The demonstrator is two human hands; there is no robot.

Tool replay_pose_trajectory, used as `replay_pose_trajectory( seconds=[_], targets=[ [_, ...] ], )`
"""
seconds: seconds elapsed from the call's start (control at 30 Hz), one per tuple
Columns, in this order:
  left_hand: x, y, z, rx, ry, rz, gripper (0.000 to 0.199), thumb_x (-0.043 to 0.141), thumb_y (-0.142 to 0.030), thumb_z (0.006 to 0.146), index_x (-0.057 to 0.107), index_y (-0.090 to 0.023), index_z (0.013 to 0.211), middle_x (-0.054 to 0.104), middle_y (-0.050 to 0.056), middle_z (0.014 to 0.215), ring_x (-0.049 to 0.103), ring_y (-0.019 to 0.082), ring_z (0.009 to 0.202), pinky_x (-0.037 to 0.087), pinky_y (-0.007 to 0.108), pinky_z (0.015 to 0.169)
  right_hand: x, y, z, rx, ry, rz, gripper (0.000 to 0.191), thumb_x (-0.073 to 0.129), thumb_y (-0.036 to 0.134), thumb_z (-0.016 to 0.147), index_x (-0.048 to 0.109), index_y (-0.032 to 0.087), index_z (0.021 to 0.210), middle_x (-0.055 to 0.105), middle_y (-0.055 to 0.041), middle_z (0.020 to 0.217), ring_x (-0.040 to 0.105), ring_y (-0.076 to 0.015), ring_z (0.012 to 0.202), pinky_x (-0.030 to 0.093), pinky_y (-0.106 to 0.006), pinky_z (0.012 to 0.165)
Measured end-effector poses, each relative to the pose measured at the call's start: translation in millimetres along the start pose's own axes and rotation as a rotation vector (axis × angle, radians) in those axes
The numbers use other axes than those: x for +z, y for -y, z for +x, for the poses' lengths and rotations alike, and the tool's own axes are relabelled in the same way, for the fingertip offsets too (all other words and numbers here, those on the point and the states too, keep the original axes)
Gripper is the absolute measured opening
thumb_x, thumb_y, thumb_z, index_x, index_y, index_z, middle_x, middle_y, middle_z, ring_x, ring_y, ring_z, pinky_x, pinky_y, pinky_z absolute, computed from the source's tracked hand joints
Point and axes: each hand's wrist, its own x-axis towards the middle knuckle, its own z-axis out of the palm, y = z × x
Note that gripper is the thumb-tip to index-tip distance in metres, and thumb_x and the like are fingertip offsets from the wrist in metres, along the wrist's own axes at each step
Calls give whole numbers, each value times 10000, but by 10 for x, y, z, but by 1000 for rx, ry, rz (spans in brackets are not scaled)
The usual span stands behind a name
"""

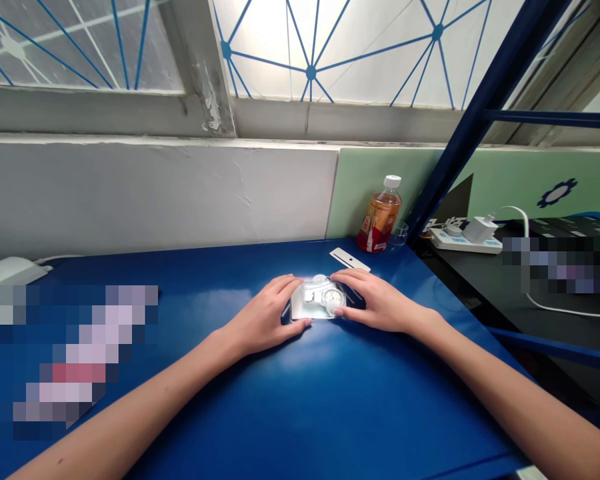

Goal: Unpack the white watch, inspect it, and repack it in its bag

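Observation:
A clear plastic package [305,309] with a white watch [333,297] inside lies on the blue table [300,400]. My left hand [269,315] holds the package's left edge, thumb at the near side and fingers at the far side. At the right edge, my right hand [375,300] grips it the same way, its thumb beside the watch face. A dark, striped surface shows between the package and my right palm. Just beyond my right fingers lies a flat white card [350,259] with a dark slot.
An orange drink bottle [380,217] with a white cap stands at the back right, beside a small clear round item [399,233]. White power strips [465,240] [10,277] are at both sides. A blurred object [87,353] lies left. A blue metal post [485,107] rises at right.

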Motion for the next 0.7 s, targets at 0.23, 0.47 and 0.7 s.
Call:
replay_pose_trajectory(
  seconds=[0.23,0.47,0.7],
  targets=[
    [-13,-18,-1,12,-41,-6,588,630,-449,869,488,-140,1348,534,174,1365,500,320,1275,437,459,1066,-20,13,-14,3,12,11,573,635,480,864,535,172,1336,587,-171,1313,566,-317,1198,484,-465,999],
    [13,12,-12,25,-66,-37,615,660,-464,837,501,-169,1353,522,157,1376,506,325,1265,449,454,1058,-34,11,-25,-69,59,12,695,711,488,791,503,192,1384,559,-167,1351,541,-327,1231,468,-470,1017],
    [17,27,-1,83,-64,6,403,470,-364,987,539,-148,1321,611,124,1308,501,292,1265,410,462,1073,-28,14,-4,-58,60,-22,492,519,424,949,533,149,1357,616,-172,1304,567,-315,1209,476,-478,1000]
  ],
)
